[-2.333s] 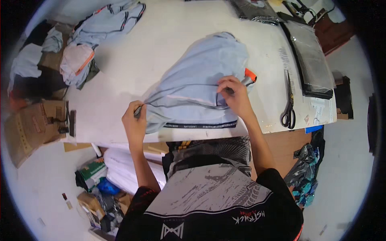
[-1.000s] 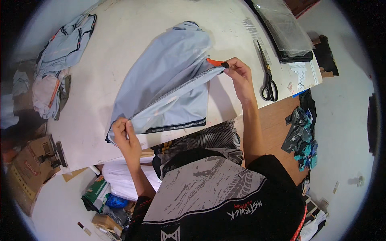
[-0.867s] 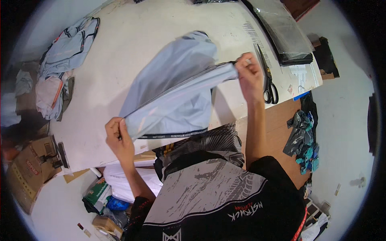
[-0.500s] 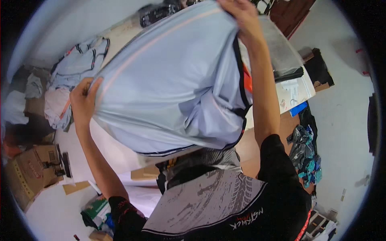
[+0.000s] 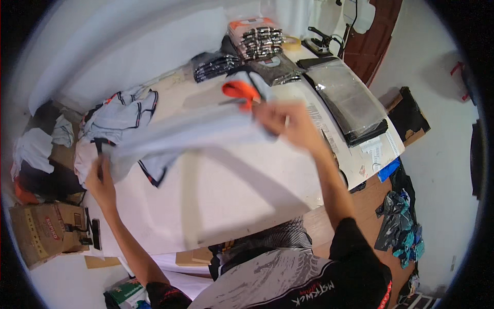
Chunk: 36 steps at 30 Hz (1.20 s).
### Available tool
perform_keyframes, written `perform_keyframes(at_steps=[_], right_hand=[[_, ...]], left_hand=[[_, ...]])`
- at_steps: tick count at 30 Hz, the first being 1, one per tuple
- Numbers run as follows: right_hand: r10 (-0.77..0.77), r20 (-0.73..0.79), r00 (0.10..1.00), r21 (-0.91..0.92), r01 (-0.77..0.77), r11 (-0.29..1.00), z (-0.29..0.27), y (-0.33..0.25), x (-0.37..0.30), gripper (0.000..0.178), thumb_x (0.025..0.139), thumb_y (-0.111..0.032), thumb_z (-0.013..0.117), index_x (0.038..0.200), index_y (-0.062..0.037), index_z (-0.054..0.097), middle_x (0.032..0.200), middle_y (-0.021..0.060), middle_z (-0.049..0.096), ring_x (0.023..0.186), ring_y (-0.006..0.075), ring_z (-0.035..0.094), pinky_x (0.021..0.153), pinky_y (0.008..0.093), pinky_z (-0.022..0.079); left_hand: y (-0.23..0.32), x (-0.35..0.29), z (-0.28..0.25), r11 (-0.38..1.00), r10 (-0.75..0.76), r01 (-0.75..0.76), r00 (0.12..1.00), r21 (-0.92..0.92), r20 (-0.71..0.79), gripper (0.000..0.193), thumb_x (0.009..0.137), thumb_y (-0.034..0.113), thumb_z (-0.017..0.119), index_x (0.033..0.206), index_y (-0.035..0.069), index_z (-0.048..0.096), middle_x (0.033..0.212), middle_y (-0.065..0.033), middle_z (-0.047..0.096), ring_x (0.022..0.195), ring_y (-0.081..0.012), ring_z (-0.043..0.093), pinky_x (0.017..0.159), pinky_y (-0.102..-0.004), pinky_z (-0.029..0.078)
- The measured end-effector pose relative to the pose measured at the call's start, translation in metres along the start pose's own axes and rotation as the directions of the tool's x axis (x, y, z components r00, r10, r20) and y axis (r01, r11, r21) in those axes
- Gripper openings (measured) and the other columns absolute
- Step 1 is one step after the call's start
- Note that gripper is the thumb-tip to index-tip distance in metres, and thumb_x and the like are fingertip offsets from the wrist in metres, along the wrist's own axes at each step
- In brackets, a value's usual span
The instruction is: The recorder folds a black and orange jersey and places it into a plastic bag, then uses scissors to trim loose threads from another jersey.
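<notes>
A light grey shirt (image 5: 190, 127) with dark and orange trim is stretched between my hands above the table, smeared by motion. My left hand (image 5: 101, 181) grips its left end, where a dark trimmed edge shows. The other end is in my right hand (image 5: 289, 122), its fingers closed on the cloth. An orange part (image 5: 240, 92) of the garment stands up beside my right hand. Below the cloth hangs a dark-edged corner. Behind my left hand lies a heap of similar grey garments (image 5: 116, 113) with dark trim.
The white table (image 5: 236, 206) holds packed garments (image 5: 256, 38), a tape roll (image 5: 292, 43), an iron (image 5: 321, 44) and a stack of clear plastic bags (image 5: 350, 92). Scissors (image 5: 337, 165) lie by the right edge. A cardboard box (image 5: 49, 226) stands at left; dark and teal bags (image 5: 401, 221) sit at right.
The shirt was spread wide and hid much of the table; now it is drawn into a narrow band. My right hand has come down and nearer; my left hand has lowered slightly.
</notes>
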State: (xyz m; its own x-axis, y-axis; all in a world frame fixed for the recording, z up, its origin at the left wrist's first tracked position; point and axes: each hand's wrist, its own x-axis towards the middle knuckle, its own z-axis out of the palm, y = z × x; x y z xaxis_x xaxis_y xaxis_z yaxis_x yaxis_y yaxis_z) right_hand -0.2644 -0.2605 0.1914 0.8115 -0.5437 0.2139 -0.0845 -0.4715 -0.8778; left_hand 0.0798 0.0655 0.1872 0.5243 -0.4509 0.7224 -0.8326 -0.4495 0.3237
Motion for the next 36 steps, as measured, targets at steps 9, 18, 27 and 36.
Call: perform_keyframes(at_steps=[9,18,27,36], right_hand=[[0.099,0.098,0.990,0.167,-0.115,0.979,0.121,0.101,-0.102,0.013,0.082,-0.002,0.070,0.095,-0.0012,0.071,0.092,0.0120,0.072,0.085,0.0200,0.069,0.080,0.0300,0.052],[-0.339,-0.137,0.931,-0.174,0.314,0.933,0.160,0.162,0.004,0.021,0.081,-0.008,0.069,0.102,-0.0065,0.069,0.115,0.0112,0.066,0.109,0.0323,0.059,0.092,0.0400,0.047],[-0.420,-0.054,0.906,-0.406,0.365,0.838,0.234,0.149,0.050,0.031,0.075,-0.021,0.076,0.102,-0.0066,0.068,0.105,0.0104,0.067,0.101,0.0309,0.060,0.096,0.0438,0.042],[0.182,-0.121,0.976,0.625,-0.068,0.778,0.140,0.142,-0.043,0.007,0.083,-0.002,0.065,0.087,-0.0043,0.061,0.081,-0.0047,0.055,0.077,0.0034,0.049,0.071,0.0199,0.038]], left_hand=[[0.017,-0.218,0.069,0.963,-0.250,0.265,0.947,-0.049,0.204,0.023,0.082,0.002,0.067,0.105,0.000,0.066,0.106,-0.0168,0.066,0.104,-0.0340,0.060,0.093,-0.0434,0.045],[0.150,-0.222,0.172,0.988,-0.016,0.083,0.897,-0.133,0.442,0.047,0.083,0.030,0.071,0.123,0.006,0.061,0.139,-0.0239,0.044,0.128,-0.0416,0.042,0.104,-0.0508,0.034],[0.138,-0.250,0.137,0.966,0.099,0.051,0.833,-0.254,0.544,0.047,0.086,0.029,0.068,0.128,0.009,0.059,0.145,-0.0197,0.042,0.136,-0.0384,0.036,0.111,-0.0531,0.027],[0.136,-0.253,0.131,0.911,-0.086,0.257,0.883,-0.323,0.462,0.052,0.082,0.019,0.072,0.128,0.003,0.055,0.135,-0.0178,0.051,0.121,-0.0354,0.050,0.101,-0.0440,0.037]])
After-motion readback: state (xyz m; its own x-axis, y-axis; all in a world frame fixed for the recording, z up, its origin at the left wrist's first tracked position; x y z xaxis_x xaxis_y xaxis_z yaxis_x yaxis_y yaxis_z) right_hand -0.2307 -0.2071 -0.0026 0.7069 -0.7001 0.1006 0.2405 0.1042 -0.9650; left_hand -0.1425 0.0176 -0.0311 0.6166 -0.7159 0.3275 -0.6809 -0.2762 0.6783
